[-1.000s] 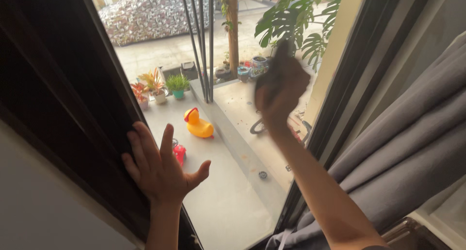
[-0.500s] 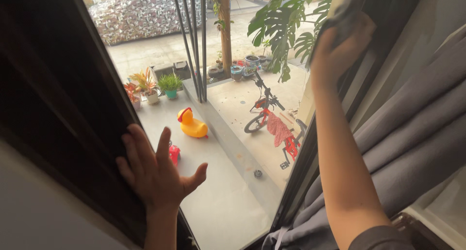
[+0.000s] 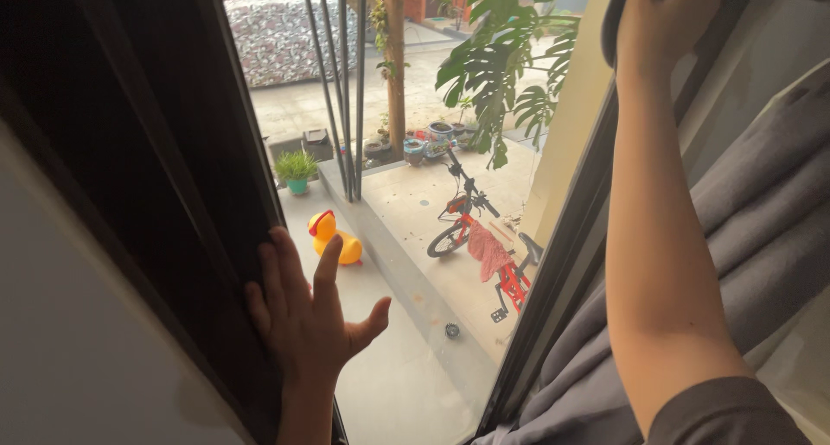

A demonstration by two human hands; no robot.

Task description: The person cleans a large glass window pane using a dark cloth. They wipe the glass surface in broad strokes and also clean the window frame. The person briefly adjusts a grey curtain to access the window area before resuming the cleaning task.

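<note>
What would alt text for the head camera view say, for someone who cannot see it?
A person's left hand is pressed flat on a window pane by its dark frame, while the right hand reaches to the top right edge gripping a dark cloth. Outside are a yellow duck toy, a red bicycle and potted plants; a grey curtain hangs at right.

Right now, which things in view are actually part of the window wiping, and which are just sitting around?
In use:
- right hand pressing a dark cloth at the pane's upper right edge
- left hand flat on the window glass
- dark window frame

Just there:
- grey curtain
- yellow toy duck
- red bicycle
- potted plant
- covered car
</note>
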